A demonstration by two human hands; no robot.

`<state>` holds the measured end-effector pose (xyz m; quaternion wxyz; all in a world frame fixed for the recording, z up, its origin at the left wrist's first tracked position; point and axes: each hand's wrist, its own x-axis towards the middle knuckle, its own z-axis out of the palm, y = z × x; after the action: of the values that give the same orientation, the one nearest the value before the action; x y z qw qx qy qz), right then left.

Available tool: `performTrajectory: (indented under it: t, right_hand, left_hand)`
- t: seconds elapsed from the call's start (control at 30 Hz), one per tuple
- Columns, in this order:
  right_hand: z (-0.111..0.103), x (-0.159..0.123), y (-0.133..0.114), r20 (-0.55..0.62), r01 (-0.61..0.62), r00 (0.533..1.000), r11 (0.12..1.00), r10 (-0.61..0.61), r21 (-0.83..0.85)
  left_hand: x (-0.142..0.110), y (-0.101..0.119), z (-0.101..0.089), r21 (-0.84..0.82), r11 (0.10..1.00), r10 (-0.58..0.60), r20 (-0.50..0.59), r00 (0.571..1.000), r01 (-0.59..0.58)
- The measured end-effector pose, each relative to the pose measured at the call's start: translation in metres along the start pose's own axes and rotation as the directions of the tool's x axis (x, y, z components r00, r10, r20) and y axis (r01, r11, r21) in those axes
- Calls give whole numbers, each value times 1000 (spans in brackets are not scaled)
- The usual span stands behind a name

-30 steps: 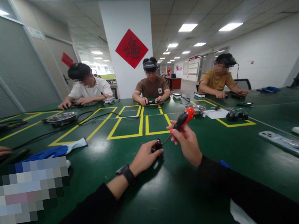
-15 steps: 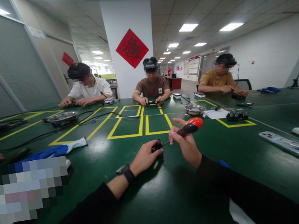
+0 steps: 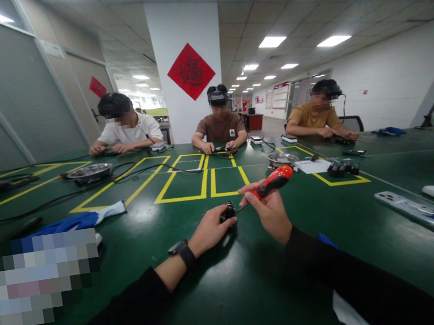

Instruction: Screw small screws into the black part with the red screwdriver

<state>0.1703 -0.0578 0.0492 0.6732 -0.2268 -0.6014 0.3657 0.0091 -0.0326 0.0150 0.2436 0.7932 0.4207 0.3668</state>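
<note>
My right hand (image 3: 269,212) has drawn its raised fingertip back in since half a second ago. In this head view, those fingers wrap the screwdriver (image 3: 275,180), its shaft at the black part (image 3: 230,210). My left hand (image 3: 210,228) stays pinched on that part, over the table (image 3: 221,297).

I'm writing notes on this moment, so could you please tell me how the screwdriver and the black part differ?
Colour: the screwdriver has a red and black handle, while the black part is dark with a silvery top.
Size: the screwdriver is clearly longer than the black part.
Pose: the screwdriver slants, handle end higher; the black part's silvery end points up.
Shared: each is held, by the right hand and left hand respectively.
</note>
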Motion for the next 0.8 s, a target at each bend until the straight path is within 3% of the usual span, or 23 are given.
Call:
performTrajectory:
  t: [0.23, 0.47, 0.67, 0.8]
  right_hand:
    - [-5, -1, 4, -8, -34, 999, 992, 35, 124]
    - [-3, 0, -2, -19, -2, 1000, 1000, 2, -6]
    - [0, -2, 1, 59, 12, 998, 1000, -13, 23]
    - [-1, -5, 5, 38, 29, 999, 1000, -29, 2]
  left_hand:
    - [0, 0, 0, 17, 1000, 12, -4, 1000, -12]
    - [1, -2, 1, 27, 999, 16, 20, 1000, -16]
    - [1, -4, 0, 46, 998, 46, 17, 999, -47]
    - [1, -5, 1, 63, 997, 53, 22, 998, -54]
